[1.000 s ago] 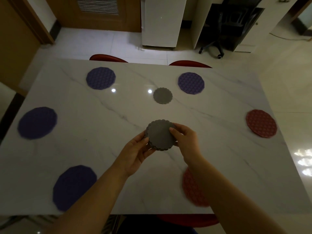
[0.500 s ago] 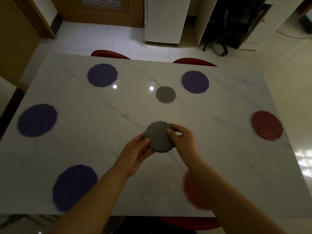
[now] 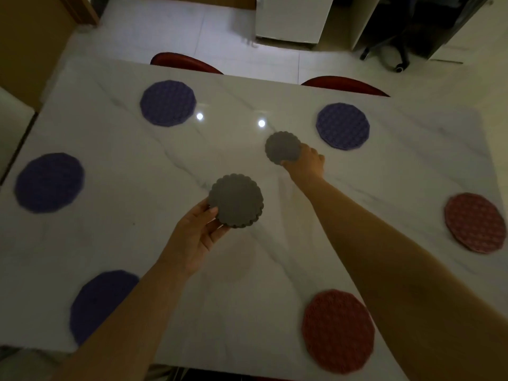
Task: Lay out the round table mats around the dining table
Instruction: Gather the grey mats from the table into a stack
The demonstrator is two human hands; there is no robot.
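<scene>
Over the middle of the white marble table (image 3: 123,229), my left hand (image 3: 198,235) grips a grey scalloped round mat (image 3: 235,204) by its near-left edge. My right hand (image 3: 305,163) is stretched far forward, its fingers closed on the near-right edge of a second grey scalloped mat (image 3: 283,147) at the table surface; whether that mat lies flat is unclear. Around the table lie purple mats at far left (image 3: 168,103), far right (image 3: 342,126), left (image 3: 49,182) and near left (image 3: 101,303), and red mats at right (image 3: 475,222) and near right (image 3: 338,331).
Two red chairs (image 3: 187,63) (image 3: 345,85) are tucked in at the far edge of the table. Beyond them stand a white cabinet (image 3: 291,17) and a black office chair (image 3: 395,50) on the pale tiled floor.
Both hands held grey mats together at the table's middle. My right hand has since left them and reached forward to the far grey mat; my left hand keeps its mat.
</scene>
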